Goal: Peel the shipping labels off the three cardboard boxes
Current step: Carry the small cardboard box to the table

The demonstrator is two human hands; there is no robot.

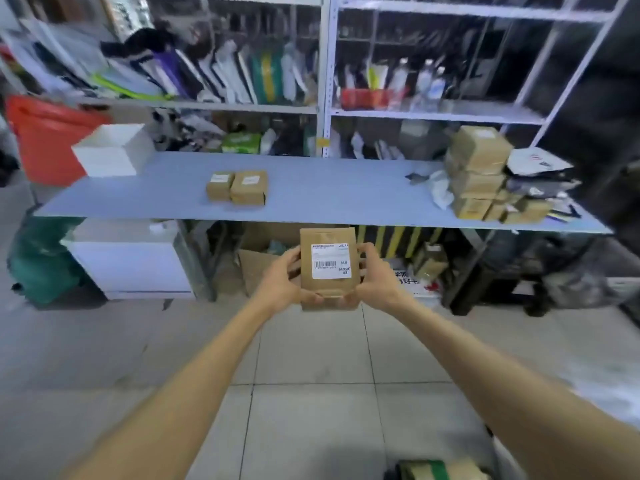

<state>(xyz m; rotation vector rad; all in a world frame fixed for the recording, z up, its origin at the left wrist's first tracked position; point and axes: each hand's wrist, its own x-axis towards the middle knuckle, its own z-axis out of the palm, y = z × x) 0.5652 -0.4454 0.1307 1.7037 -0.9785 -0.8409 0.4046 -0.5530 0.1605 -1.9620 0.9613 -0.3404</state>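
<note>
while the left grip (280,282) and right grip (375,282) are curling round the sides of a cardboard box (325,291), holding it up before the table (156,192), its shipping label (330,260) is lying fully stuck; peeling is only beginning, likely calling for a fingernail under one corner.

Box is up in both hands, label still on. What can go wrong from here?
1. The small brown cardboard box is held in mid-air over the tiled floor, short of the blue-grey table. Freeing the left hand or right hand to peel may weaken the grip and drop it.
2. The white shipping label lies flat with no lifted corner visible, so it may tear or strip the cardboard surface.
</note>
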